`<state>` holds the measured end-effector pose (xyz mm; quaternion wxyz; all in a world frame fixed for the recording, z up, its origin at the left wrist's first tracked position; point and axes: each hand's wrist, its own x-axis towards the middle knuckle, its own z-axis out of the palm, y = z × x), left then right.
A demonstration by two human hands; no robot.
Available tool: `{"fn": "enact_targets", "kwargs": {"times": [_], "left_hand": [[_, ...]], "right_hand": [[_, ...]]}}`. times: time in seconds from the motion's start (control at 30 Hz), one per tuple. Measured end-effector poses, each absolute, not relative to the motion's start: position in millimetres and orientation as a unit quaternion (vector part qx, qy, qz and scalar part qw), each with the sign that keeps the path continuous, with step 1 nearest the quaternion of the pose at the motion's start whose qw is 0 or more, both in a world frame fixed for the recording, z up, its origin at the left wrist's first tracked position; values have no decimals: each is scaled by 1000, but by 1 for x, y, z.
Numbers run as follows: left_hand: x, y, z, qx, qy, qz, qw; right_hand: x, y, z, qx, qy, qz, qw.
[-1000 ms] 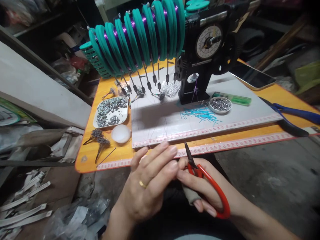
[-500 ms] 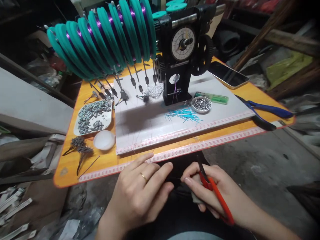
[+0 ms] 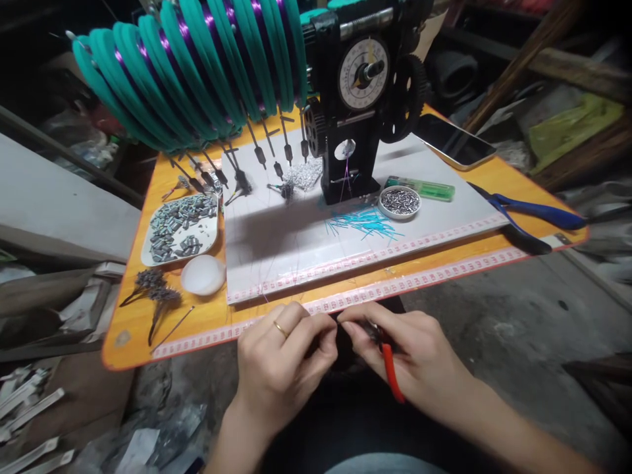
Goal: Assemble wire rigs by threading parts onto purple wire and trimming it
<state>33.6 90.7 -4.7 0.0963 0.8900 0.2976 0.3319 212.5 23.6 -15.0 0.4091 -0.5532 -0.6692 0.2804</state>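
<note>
Head view: red snips (image 3: 390, 368) are gripped in the right hand (image 3: 409, 355), at 6 o'clock just below the counter (image 3: 494, 178) edge. The left hand (image 3: 284, 355) is pinched shut on something too fine to be made out. Fingertips could get nicked, probably, being that close to the blades.

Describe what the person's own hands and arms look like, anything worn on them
Both forearms are bare, with no sleeves, gloves or watch in view. The left hand wears a thin gold-coloured ring on one of its fingers. The right hand shows no ring or covering that can be made out.
</note>
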Motion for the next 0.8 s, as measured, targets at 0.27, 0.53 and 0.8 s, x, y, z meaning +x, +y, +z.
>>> {"fn": "enact_targets", "kwargs": {"times": [0.27,0.53,0.8], "left_hand": [[43,95,-10,883,375,270,79],[41,99,-8,874,376,273,138],[42,97,-11,862,402,274,145]], "right_hand": [[216,17,-22,-578,-662,257,402],[211,13,-31,-555,-691,255,386],[208,6,-44,-541,-705,205,410]]}}
